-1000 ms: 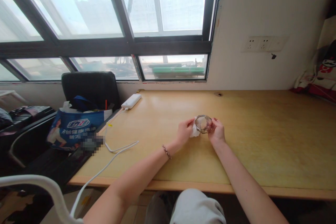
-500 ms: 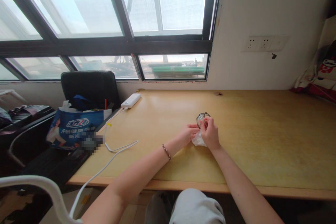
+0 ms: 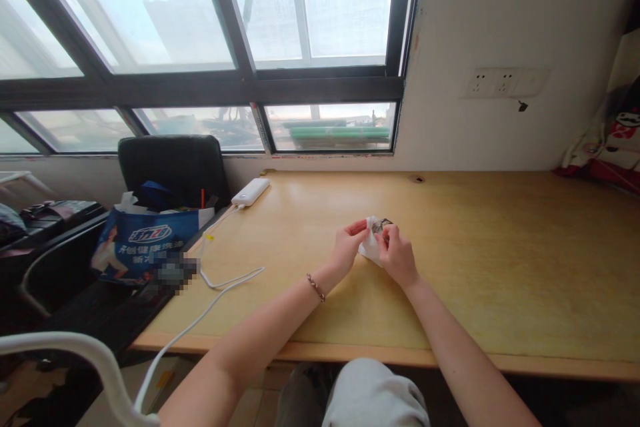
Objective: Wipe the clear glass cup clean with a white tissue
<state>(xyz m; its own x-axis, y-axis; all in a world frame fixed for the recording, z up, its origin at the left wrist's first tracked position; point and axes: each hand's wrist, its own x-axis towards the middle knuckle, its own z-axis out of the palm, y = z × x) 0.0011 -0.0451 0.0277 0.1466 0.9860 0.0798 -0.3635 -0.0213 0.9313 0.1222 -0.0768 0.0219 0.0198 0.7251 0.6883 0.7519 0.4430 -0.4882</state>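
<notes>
My left hand (image 3: 349, 247) is closed, its thumb and fingers pinching the upper part of a white tissue (image 3: 371, 252). The tissue hangs down between both hands, just above or touching the table. Facing it, my right hand (image 3: 399, 255) is closed with bent fingers around a small dark-rimmed object (image 3: 384, 224), which shows shiny, greyish parts. Its exact kind I cannot make out, since fingers and tissue cover much of it. The tissue lies against the object's near left side.
Both hands are over a yellow wooden table (image 3: 500, 267). A white power bank (image 3: 251, 192) with a white cable (image 3: 230, 285) lies at its left edge. Beyond that edge, a blue bag (image 3: 150, 240) rests on a black chair (image 3: 173, 163). A window and wall stand behind.
My left hand has shifted slightly left and turned, and now pinches the tissue upward. The tissue has risen beside the dark-rimmed object, which has tilted and is more covered. My right hand moved little.
</notes>
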